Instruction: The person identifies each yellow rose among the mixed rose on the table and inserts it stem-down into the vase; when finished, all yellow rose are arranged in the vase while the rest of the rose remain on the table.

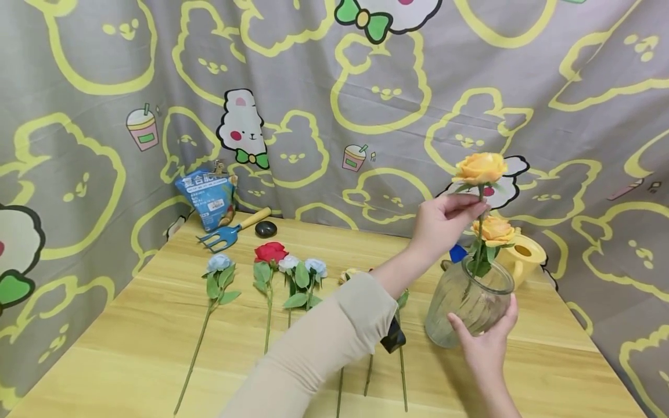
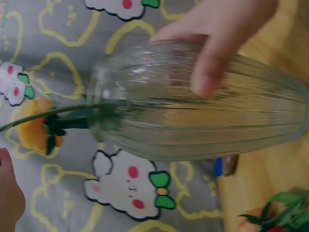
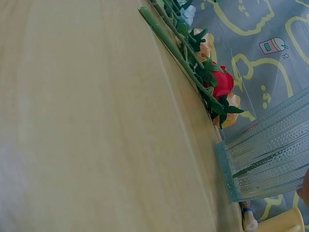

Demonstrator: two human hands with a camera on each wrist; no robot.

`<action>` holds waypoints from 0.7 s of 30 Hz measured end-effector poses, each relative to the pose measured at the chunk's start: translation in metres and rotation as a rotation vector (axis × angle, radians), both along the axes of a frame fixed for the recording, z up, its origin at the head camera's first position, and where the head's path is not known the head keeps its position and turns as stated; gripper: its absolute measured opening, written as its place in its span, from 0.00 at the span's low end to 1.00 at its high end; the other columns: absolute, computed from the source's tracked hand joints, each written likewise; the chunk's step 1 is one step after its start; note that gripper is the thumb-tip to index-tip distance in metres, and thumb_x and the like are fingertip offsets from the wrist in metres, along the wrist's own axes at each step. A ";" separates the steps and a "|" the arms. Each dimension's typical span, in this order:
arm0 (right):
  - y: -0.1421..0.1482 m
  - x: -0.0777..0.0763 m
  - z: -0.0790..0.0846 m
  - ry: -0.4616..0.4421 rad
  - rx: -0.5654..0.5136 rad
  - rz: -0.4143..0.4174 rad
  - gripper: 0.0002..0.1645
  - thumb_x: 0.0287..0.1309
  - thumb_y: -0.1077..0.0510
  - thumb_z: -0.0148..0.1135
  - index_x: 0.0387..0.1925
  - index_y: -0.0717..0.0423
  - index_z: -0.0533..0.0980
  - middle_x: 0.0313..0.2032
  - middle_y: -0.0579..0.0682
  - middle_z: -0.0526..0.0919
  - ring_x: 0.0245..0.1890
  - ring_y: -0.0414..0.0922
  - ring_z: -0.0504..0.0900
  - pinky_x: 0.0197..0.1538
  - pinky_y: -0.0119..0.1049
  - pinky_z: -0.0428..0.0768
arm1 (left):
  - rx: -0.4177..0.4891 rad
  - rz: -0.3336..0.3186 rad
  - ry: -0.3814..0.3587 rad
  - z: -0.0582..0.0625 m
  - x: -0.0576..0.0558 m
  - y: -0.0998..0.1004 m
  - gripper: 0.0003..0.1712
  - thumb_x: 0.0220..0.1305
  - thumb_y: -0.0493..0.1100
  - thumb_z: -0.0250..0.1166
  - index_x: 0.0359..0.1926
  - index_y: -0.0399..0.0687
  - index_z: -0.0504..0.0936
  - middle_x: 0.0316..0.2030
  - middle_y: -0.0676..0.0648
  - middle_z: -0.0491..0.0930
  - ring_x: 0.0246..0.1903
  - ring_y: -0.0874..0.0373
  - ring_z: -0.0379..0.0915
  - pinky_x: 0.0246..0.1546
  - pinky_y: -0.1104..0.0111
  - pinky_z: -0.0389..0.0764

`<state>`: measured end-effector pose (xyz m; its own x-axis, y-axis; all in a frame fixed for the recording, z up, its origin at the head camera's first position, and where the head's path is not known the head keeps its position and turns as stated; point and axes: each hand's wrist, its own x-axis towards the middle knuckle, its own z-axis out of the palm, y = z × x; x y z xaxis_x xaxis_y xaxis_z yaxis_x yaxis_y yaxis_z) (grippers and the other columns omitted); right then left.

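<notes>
My left hand [image 1: 441, 220] pinches the stem of an orange-yellow rose [image 1: 482, 167] between thumb and fingers, high over a ribbed glass vase [image 1: 444, 305]. The stem runs down into the vase's mouth. Another orange rose [image 1: 493, 230] stands in the vase, its bloom just above the rim. My right hand [image 1: 488, 345] grips the vase's side from the near right. In the left wrist view the thumb of the right hand [image 2: 227, 53] lies along the glass, and part of the left hand [image 2: 9, 193] shows at the edge. The right wrist view catches the vase's base [image 3: 229, 169] at the tabletop.
Left of the vase lie a blue rose [image 1: 219, 264], a red rose [image 1: 270, 252] and several more, some hidden under my left arm. A blue fertilizer bag [image 1: 206, 200], a hand fork [image 1: 225, 236] and a black oval object [image 1: 266, 229] sit back left. Behind the vase stands a yellow watering can [image 1: 530, 255].
</notes>
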<state>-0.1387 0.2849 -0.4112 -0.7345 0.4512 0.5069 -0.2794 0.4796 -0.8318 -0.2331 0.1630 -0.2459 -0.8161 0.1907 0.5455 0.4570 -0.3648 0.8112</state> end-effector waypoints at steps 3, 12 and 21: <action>0.001 0.000 0.000 0.010 0.012 -0.005 0.67 0.35 0.70 0.72 0.68 0.40 0.38 0.66 0.53 0.51 0.62 0.44 0.53 0.64 0.33 0.49 | -0.018 0.031 -0.007 -0.017 -0.003 0.003 0.09 0.55 0.37 0.64 0.36 0.35 0.82 0.33 0.42 0.82 0.27 0.72 0.76 0.31 0.77 0.77; 0.002 -0.004 0.000 0.037 0.028 0.009 0.67 0.35 0.71 0.71 0.68 0.40 0.39 0.65 0.53 0.52 0.62 0.43 0.55 0.63 0.30 0.52 | -0.086 0.047 -0.003 -0.045 -0.005 0.013 0.09 0.54 0.35 0.65 0.35 0.33 0.82 0.32 0.41 0.82 0.27 0.71 0.77 0.31 0.77 0.77; 0.002 -0.001 -0.001 -0.006 0.009 -0.014 0.68 0.35 0.70 0.72 0.68 0.40 0.37 0.66 0.53 0.49 0.63 0.46 0.52 0.64 0.35 0.49 | -0.179 -0.019 -0.016 -0.064 -0.003 0.017 0.07 0.53 0.35 0.65 0.33 0.34 0.83 0.31 0.43 0.82 0.25 0.75 0.75 0.31 0.77 0.77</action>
<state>-0.1394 0.2867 -0.4119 -0.7313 0.4565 0.5068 -0.2678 0.4912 -0.8288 -0.2362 0.1801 -0.3100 -0.8195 0.2992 0.4888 0.4381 -0.2226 0.8709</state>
